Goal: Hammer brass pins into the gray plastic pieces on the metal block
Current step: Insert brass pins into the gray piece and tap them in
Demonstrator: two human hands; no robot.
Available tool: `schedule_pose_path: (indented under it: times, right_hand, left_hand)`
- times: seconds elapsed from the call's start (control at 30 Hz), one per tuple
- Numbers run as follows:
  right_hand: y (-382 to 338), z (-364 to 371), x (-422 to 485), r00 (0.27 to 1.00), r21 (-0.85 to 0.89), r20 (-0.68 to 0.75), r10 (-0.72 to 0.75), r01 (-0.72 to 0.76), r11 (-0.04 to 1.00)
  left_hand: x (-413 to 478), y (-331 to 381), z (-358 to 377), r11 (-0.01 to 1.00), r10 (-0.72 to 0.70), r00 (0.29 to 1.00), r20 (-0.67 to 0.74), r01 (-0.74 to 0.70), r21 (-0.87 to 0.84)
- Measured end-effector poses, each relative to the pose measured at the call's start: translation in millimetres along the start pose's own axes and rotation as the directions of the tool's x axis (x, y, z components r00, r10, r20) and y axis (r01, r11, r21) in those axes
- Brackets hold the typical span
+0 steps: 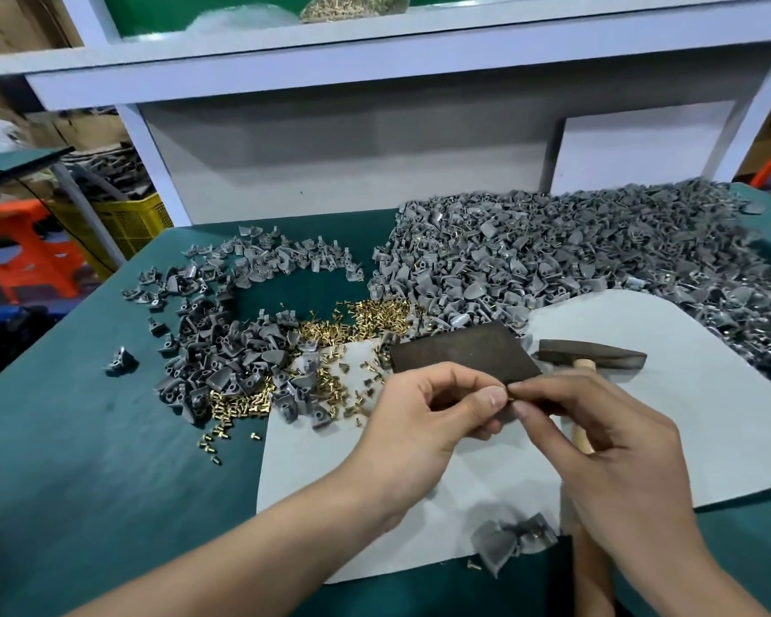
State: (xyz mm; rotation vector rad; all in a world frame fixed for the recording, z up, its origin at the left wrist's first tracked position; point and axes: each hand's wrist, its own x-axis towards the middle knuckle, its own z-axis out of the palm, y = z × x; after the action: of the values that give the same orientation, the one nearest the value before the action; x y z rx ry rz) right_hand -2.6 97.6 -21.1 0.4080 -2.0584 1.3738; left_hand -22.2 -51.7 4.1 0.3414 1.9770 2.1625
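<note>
A dark metal block lies flat on a pale mat. Just in front of it my left hand and my right hand meet, fingertips pinched together on something small that the fingers hide. A hammer with a dark head and a wooden handle lies to the right of the block, its handle running under my right hand. Loose brass pins are scattered left of the block. Gray plastic pieces are heaped among them.
A much larger heap of gray pieces covers the back right of the green table. A few gray pieces lie on the mat near my right wrist. A white shelf frame stands behind. Orange stools and a yellow crate sit at left.
</note>
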Motion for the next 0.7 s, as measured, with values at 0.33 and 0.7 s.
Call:
schedule_pose_path:
  times: [0.33,0.7]
  right_hand:
    - [-1,-3,-1,0.997,0.035,0.004,0.077,-0.077,0.996]
    - [1,-1,-3,0.992,0.016,0.044,0.119,-0.12,0.993]
  left_hand:
    - [-6,-12,-7,0.902,0.288,0.956,-0.049,-0.254,0.349]
    - [-1,-41,-30,0.733,0.291,0.943,-0.164,-0.11,0.671]
